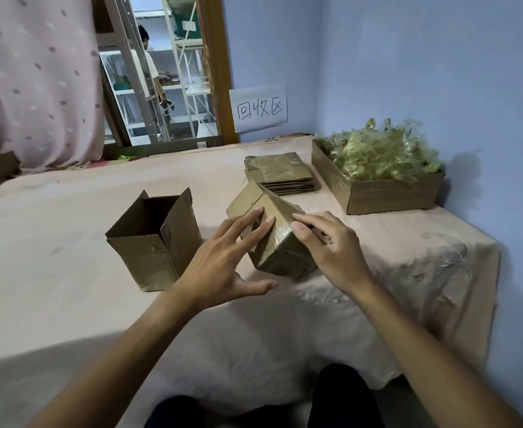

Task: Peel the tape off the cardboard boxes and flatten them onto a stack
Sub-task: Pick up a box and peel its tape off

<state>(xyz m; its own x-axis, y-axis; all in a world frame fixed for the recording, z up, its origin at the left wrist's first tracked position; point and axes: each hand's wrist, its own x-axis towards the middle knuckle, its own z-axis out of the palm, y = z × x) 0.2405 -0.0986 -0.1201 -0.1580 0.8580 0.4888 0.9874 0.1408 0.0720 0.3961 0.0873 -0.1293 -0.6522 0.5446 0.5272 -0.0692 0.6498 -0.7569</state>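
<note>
A taped cardboard box (280, 254) lies tilted on the cloth-covered table, one flap raised at its far end. My left hand (223, 261) rests on its left face with straight, spread fingers, the thumb off the box. My right hand (328, 245) lies on the box's right side, fingertips at the shiny taped top edge; whether they pinch tape I cannot tell. An open empty box (155, 242) stands upright to the left. A stack of flattened boxes (280, 174) lies behind.
A shallow cardboard tray (389, 193) heaped with crumpled peeled tape (380, 152) sits at the back right near the blue wall. A paper sign (258, 109) hangs on the wall. The table's right edge drops off past the tray. A person stands in the far doorway.
</note>
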